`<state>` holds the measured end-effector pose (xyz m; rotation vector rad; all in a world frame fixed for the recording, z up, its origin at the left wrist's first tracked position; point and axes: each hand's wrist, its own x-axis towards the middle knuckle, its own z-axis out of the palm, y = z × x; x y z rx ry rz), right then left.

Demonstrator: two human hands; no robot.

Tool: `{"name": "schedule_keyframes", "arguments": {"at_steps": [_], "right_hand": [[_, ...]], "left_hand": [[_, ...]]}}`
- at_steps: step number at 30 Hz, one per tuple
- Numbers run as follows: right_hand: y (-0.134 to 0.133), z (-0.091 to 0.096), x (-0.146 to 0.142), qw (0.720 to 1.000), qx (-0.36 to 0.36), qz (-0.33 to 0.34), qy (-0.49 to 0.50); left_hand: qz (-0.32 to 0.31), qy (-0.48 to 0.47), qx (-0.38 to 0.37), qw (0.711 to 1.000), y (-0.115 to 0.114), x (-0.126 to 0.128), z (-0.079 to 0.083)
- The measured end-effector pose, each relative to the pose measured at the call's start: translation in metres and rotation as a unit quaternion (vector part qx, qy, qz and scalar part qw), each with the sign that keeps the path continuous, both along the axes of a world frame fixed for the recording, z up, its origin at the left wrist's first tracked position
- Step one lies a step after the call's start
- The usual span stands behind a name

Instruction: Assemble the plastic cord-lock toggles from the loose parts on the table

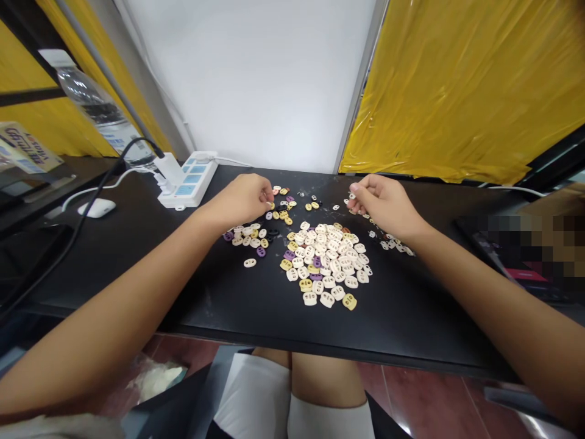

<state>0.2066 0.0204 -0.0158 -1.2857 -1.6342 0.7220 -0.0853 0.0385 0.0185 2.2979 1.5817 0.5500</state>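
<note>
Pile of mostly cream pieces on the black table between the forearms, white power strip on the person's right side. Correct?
Not quite: the white power strip is on the person's left side, beyond the left forearm, as the head view shows. The pile of mostly cream pieces is on the black table between the forearms, as you say.

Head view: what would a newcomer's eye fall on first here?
First, the heap of mostly cream pieces near the middle of the black table. Then the left hand and right hand, beyond it on either side, near smaller groups of pieces. Bright yellow sheeting also stands out at upper right.
</note>
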Motion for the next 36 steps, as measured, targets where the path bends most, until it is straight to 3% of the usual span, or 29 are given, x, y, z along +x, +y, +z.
{"name": "schedule_keyframes", "arguments": {"at_steps": [3,7,15,22,36], "right_hand": [[-0.013,0.005,-0.018,0.994,-0.033,0.057,0.084],[-0.027,0.011,-0.032,0.983,-0.054,0.116,0.135],[-0.037,0.007,-0.039,0.982,0.006,0.149,0.114],[-0.04,0.003,-0.039,0.99,0.059,0.105,0.071],[-0.046,0.001,-0.038,0.99,0.099,0.096,0.009]], "left_hand": [[-0.026,-0.141,-0.04,0.989,-0.01,0.018,0.003],[-0.093,-0.349,-0.193,0.912,-0.026,0.041,0.004],[-0.097,-0.438,-0.273,0.851,-0.038,0.057,-0.005],[-0.094,-0.47,-0.276,0.833,-0.044,0.064,-0.009],[-0.116,-0.463,-0.257,0.84,-0.045,0.067,-0.013]]}}
